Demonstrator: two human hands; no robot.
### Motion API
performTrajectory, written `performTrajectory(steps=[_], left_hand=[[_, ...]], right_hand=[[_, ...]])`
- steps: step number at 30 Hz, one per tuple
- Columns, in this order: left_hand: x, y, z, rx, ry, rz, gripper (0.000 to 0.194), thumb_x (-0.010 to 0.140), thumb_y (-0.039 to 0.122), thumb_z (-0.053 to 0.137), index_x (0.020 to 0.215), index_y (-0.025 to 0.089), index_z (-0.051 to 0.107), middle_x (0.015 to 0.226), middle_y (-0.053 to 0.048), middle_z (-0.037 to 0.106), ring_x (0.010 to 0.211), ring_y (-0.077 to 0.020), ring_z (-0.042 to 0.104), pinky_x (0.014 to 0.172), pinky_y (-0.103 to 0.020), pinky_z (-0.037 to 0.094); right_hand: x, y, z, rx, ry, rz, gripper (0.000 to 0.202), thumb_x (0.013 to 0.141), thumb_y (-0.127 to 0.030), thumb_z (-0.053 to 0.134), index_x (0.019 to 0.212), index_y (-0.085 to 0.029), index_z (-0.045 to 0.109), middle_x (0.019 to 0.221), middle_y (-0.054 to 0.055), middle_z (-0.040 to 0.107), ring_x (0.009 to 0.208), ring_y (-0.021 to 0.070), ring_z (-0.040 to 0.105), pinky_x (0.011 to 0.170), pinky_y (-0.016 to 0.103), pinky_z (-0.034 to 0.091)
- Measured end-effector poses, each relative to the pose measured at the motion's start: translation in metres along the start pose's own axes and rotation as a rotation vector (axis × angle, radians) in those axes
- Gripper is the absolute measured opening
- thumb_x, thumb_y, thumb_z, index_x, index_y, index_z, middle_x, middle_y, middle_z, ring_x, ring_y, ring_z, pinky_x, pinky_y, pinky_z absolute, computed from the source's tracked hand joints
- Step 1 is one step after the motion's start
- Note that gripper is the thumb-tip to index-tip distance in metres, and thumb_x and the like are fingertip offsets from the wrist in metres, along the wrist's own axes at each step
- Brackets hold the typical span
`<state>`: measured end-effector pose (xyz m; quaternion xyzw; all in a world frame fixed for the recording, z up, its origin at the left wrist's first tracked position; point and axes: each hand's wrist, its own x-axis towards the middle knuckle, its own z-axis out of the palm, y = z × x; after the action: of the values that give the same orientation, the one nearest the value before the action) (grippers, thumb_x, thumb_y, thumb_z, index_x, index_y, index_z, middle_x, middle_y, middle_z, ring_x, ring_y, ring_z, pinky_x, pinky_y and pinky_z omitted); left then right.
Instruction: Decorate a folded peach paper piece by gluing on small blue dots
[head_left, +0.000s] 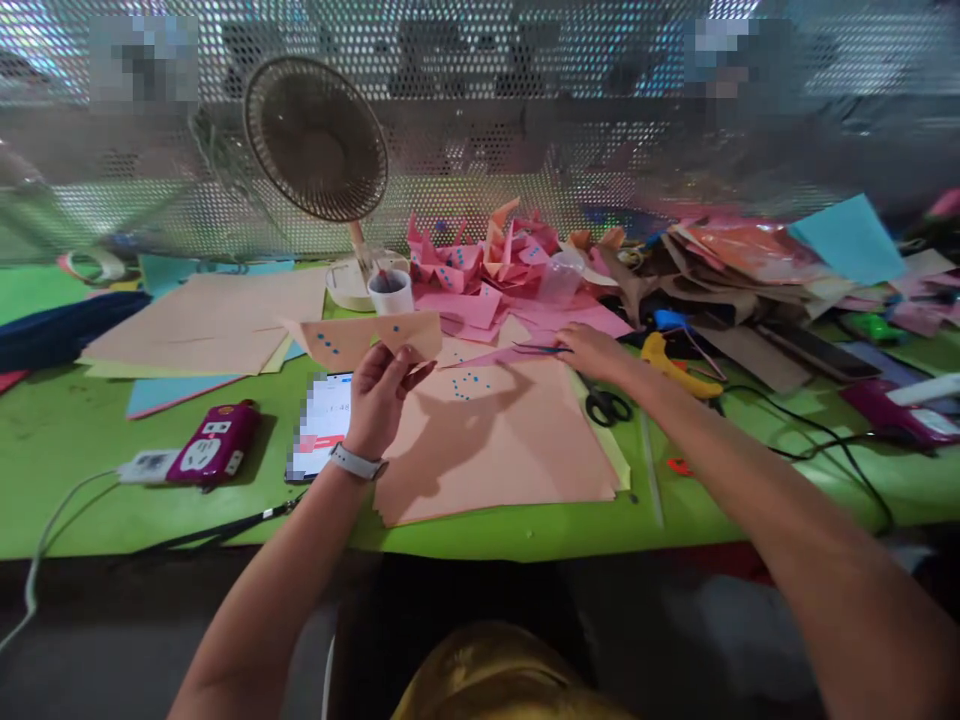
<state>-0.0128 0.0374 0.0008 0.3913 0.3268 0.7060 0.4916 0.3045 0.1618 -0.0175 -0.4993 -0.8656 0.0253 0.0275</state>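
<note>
1. One peach strip (pixel 351 338), four blue dots (pixel 327 342) visible, is pinched by the left hand (pixel 386 388) near the far-left corner of stacked peach sheets (pixel 510 460).
2. One pair of tweezers (pixel 538 349) is grasped by the right hand (pixel 589 350) near the far-right corner.
3. One phone (pixel 324 415) is partly covered by the left wrist; one fan (pixel 319 140) is stood at the table's (pixel 465 540) far edge.

Passage: narrow gap of green tabletop (pixel 271 428) between magenta box (pixel 214 447) and smartphone (pixel 321 432); slim strip along near edge, before peach sheets (pixel 510 455). Obstacles: white cup (pixel 391 293) and desk fan (pixel 319 140) beyond left hand (pixel 384 388); black scissors (pixel 609 405) and yellow tool (pixel 669 366) flanking right forearm (pixel 694 430); folded pink papers (pixel 454 265) at back.
</note>
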Motion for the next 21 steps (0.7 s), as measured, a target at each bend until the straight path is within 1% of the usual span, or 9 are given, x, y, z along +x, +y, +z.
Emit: performTrajectory(steps=[2, 4, 7, 9, 10, 13, 15, 19, 21], left_hand=[[0.002, -0.004, -0.002, 0.011, 0.002, -0.011, 0.021, 0.073, 0.029, 0.077, 0.089, 0.021, 0.067, 0.092, 0.000, 0.068, 0.085, -0.0140, 0.067, 0.086, -0.034, 0.058], [0.004, -0.008, -0.004, 0.021, -0.005, -0.026, 0.019, 0.073, 0.029, 0.076, 0.086, 0.019, 0.065, 0.090, 0.000, 0.068, 0.084, -0.0134, 0.067, 0.087, -0.034, 0.057], [0.004, -0.013, -0.004, 0.029, -0.033, -0.056, 0.018, 0.074, 0.029, 0.076, 0.085, 0.019, 0.065, 0.089, 0.000, 0.067, 0.082, -0.0125, 0.066, 0.087, -0.034, 0.057], [0.004, -0.015, -0.004, 0.037, -0.047, -0.075, 0.020, 0.074, 0.030, 0.075, 0.087, 0.019, 0.065, 0.090, 0.000, 0.067, 0.083, -0.0123, 0.066, 0.088, -0.034, 0.056], [0.003, -0.015, -0.004, 0.044, -0.051, -0.082, 0.021, 0.074, 0.030, 0.075, 0.089, 0.020, 0.065, 0.092, 0.000, 0.067, 0.084, -0.0124, 0.065, 0.088, -0.035, 0.056], [0.002, -0.014, -0.002, 0.049, -0.060, -0.102, 0.026, 0.074, 0.032, 0.076, 0.095, 0.020, 0.065, 0.097, -0.001, 0.067, 0.087, -0.0127, 0.065, 0.089, -0.035, 0.056], [0.000, -0.012, 0.000, 0.036, -0.061, -0.114, 0.029, 0.073, 0.034, 0.077, 0.096, 0.020, 0.066, 0.098, -0.001, 0.067, 0.087, -0.0126, 0.065, 0.088, -0.034, 0.056], [-0.001, -0.012, 0.000, 0.028, -0.062, -0.119, 0.031, 0.070, 0.036, 0.078, 0.094, 0.021, 0.067, 0.098, -0.002, 0.067, 0.087, -0.0140, 0.065, 0.088, -0.035, 0.057], [-0.001, -0.012, 0.000, 0.031, -0.060, -0.124, 0.030, 0.070, 0.036, 0.078, 0.093, 0.020, 0.067, 0.096, -0.002, 0.067, 0.088, -0.0143, 0.065, 0.087, -0.035, 0.057]], right_hand=[[0.001, 0.000, 0.003, 0.013, 0.030, 0.028, 0.018, 0.083, -0.020, 0.057, 0.098, -0.014, 0.064, 0.111, 0.016, 0.064, 0.108, 0.0263, 0.057, 0.089, 0.033, 0.043], [0.000, 0.001, 0.003, 0.027, 0.057, 0.064, 0.016, 0.085, -0.022, 0.056, 0.098, -0.014, 0.062, 0.105, 0.016, 0.066, 0.101, 0.0264, 0.061, 0.084, 0.033, 0.044], [-0.002, 0.003, -0.001, 0.062, 0.105, 0.121, 0.021, 0.091, -0.023, 0.047, 0.107, -0.015, 0.058, 0.094, 0.012, 0.070, 0.088, 0.0240, 0.065, 0.075, 0.032, 0.046], [-0.005, 0.001, -0.004, 0.117, 0.159, 0.127, 0.025, 0.092, -0.026, 0.047, 0.113, -0.016, 0.055, 0.095, 0.010, 0.070, 0.087, 0.0221, 0.065, 0.073, 0.030, 0.046], [-0.007, -0.001, -0.006, 0.142, 0.175, 0.121, 0.026, 0.091, -0.031, 0.049, 0.112, -0.017, 0.055, 0.097, 0.010, 0.070, 0.087, 0.0218, 0.065, 0.072, 0.030, 0.046], [-0.012, -0.013, -0.010, 0.124, 0.124, 0.073, 0.036, 0.084, -0.050, 0.057, 0.097, -0.017, 0.061, 0.097, 0.012, 0.068, 0.085, 0.0240, 0.063, 0.070, 0.032, 0.046], [-0.014, -0.020, -0.010, 0.049, 0.050, 0.024, 0.039, 0.079, -0.056, 0.060, 0.089, -0.018, 0.062, 0.094, 0.012, 0.067, 0.087, 0.0259, 0.062, 0.070, 0.033, 0.045], [-0.013, -0.025, -0.006, 0.000, 0.026, -0.038, 0.022, 0.084, -0.040, 0.059, 0.083, -0.018, 0.061, 0.092, 0.011, 0.067, 0.091, 0.0255, 0.061, 0.075, 0.033, 0.045], [-0.011, -0.022, -0.005, 0.018, 0.059, -0.002, 0.017, 0.085, -0.034, 0.057, 0.083, -0.018, 0.061, 0.093, 0.011, 0.067, 0.091, 0.0253, 0.062, 0.076, 0.034, 0.045]])
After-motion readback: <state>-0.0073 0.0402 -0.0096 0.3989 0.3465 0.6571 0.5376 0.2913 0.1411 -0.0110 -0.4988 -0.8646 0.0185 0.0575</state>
